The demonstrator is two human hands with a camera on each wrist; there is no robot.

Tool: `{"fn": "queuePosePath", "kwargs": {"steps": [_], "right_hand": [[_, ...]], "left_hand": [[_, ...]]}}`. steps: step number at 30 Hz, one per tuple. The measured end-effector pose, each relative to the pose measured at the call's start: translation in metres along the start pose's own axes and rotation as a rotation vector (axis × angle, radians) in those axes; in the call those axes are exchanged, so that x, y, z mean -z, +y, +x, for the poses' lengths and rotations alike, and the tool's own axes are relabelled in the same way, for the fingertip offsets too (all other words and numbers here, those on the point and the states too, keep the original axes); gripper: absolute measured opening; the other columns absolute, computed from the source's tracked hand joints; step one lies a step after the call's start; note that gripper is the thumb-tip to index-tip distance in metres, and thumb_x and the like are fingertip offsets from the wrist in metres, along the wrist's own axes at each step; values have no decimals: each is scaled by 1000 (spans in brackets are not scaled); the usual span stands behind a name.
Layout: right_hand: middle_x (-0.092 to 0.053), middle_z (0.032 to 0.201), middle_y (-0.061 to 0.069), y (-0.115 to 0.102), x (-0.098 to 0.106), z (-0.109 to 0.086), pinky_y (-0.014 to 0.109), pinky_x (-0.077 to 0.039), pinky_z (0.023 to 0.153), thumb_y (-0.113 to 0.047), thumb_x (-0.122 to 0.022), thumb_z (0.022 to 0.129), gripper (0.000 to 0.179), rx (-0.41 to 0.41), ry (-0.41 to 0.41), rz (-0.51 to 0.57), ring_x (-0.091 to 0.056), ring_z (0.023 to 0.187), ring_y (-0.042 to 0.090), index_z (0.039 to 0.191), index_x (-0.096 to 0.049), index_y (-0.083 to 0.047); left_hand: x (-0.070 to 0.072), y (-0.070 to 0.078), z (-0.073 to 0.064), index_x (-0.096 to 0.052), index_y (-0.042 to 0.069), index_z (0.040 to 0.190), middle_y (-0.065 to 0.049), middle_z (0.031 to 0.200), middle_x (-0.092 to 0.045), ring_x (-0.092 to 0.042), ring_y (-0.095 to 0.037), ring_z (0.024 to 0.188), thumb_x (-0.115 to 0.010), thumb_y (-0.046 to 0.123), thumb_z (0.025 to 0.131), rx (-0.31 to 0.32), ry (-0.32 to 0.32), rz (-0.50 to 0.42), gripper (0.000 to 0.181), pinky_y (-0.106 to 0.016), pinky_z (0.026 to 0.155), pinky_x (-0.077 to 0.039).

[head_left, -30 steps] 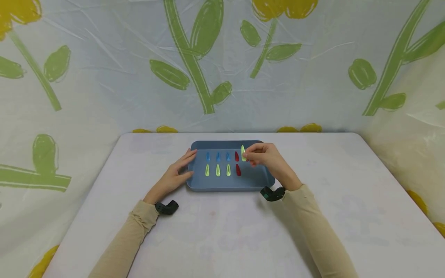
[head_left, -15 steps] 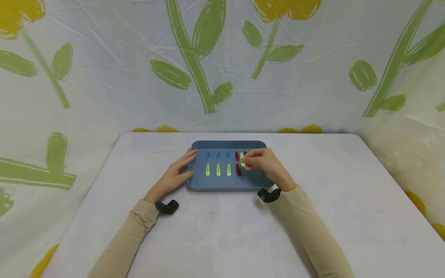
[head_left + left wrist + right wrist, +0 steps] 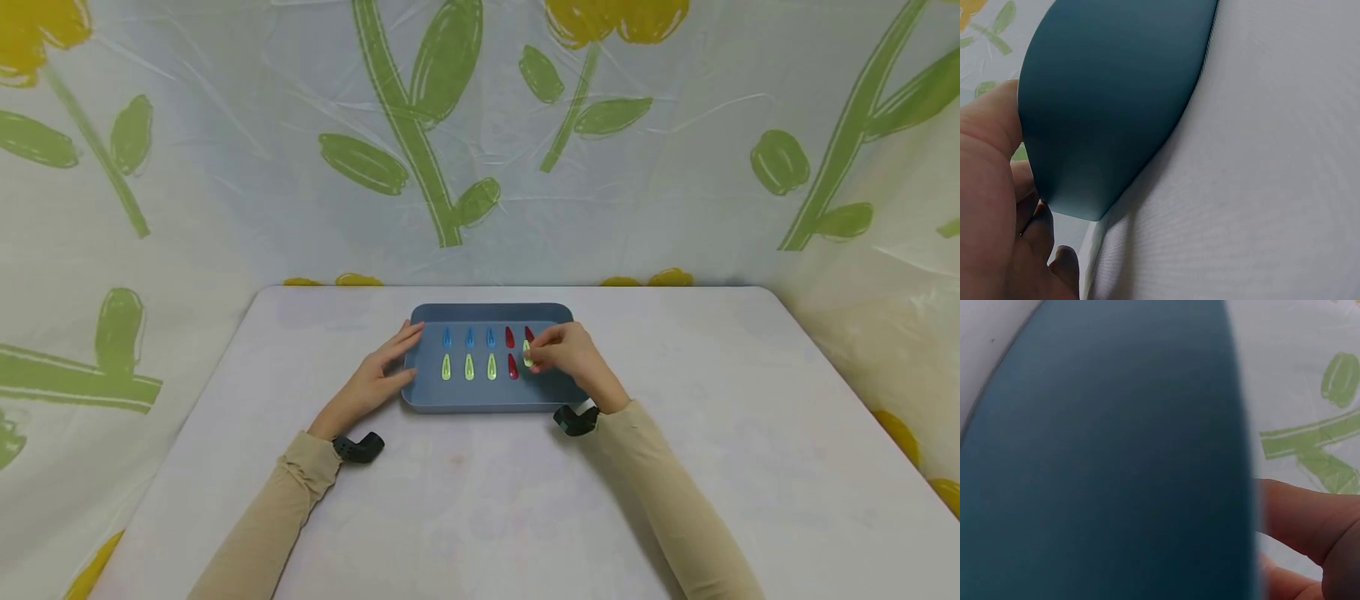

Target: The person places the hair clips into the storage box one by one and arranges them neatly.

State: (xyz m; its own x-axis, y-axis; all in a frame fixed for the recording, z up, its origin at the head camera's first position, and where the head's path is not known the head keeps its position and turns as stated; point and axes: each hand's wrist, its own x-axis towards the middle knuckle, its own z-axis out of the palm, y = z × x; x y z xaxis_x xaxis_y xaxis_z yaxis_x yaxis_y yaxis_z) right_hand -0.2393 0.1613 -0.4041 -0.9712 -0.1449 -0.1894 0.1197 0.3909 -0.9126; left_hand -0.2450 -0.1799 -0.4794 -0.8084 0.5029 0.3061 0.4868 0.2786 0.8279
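A blue-grey tray lies on the table with snap hair clips in two rows. My right hand pinches a yellow-green hair clip between thumb and fingers, over the tray's right part. Just behind that clip is a red clip, partly covered. Two more red clips lie to its left. Three blue clips form the back row's left part, with three yellow-green clips in front. My left hand rests on the tray's left rim, fingers spread. In the right wrist view the tray wall hides the fingertips.
The white table extends around the tray on all sides. Behind it hangs a sheet printed with green stems and yellow flowers. Dark wrist devices sit at the left wrist and the right wrist.
My right hand has brought the yellow-green clip from the back row towards the front row, uncovering part of the red clip behind. My left hand stays on the tray rim.
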Motion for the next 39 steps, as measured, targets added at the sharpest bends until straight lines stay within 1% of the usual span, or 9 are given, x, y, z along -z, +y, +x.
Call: {"fn": "queuePosePath", "kwargs": {"steps": [4,9,12,14,18,21,24,30,39], "right_hand": [[-71,83,15,1,-1,0,33,-58,81,-7,-73,88,17,-27,31,-96,-71,65,19,93,-69,9],[-70,78,14,3,-3,4,28,-59,67,-5,-76,86,14,-64,53,-177,-70,61,18,88,-69,7],[-69,76,13,5,-4,5,28,-59,64,-5,-76,85,13,-61,53,-220,-70,59,17,84,-69,7],[-69,73,12,7,-5,5,28,-58,63,-5,-77,85,13,-50,53,-261,-69,59,17,81,-70,5],[-68,70,10,10,-6,4,26,-55,61,-5,-77,84,13,-13,56,-323,-69,58,18,77,-70,3],[-68,70,10,10,-7,3,27,-56,61,-5,-77,84,13,0,59,-339,-69,57,18,76,-70,3],[-68,71,11,10,-8,3,29,-57,62,-4,-77,84,12,0,66,-337,-69,57,18,77,-70,3],[-68,70,11,9,-10,2,28,-56,60,-4,-77,83,12,-14,77,-368,-68,56,17,77,-69,2],[-68,72,12,10,-10,2,26,-55,57,-3,-78,83,12,-35,79,-389,-67,55,15,78,-68,2]], "left_hand": [[1,1,0,-35,-3,152,-8,163,-24,-5,-21,152,-62,-1,95,5,-4,-4,63,-40,122,-10],[0,1,0,-36,-4,151,-9,163,-25,-6,-25,152,-63,-3,94,-5,1,-3,63,-35,122,-11],[-1,3,0,-35,-6,150,-13,162,-25,-6,-29,152,-62,-5,94,-11,7,2,63,-32,121,-11],[-2,6,-1,-34,-8,150,-17,162,-24,-5,-32,152,-61,-8,93,-12,9,0,62,-33,121,-10],[0,23,-2,-34,-12,148,-24,160,-24,-6,-39,150,-59,-10,93,-17,3,-1,61,-38,121,-11],[2,35,-3,-36,-12,147,-27,158,-25,-8,-41,149,-60,-10,93,-16,-7,9,60,-39,121,-13],[2,38,-3,-36,-11,147,-26,158,-25,-8,-41,150,-60,-10,93,-7,-10,10,60,-38,121,-14],[2,38,-4,-36,-11,148,-25,159,-24,-8,-38,150,-60,-9,93,-3,-8,0,59,-40,121,-13],[2,39,-4,-36,-12,147,-27,158,-24,-8,-40,150,-60,-10,93,-1,-14,6,60,-35,121,-13]]}}
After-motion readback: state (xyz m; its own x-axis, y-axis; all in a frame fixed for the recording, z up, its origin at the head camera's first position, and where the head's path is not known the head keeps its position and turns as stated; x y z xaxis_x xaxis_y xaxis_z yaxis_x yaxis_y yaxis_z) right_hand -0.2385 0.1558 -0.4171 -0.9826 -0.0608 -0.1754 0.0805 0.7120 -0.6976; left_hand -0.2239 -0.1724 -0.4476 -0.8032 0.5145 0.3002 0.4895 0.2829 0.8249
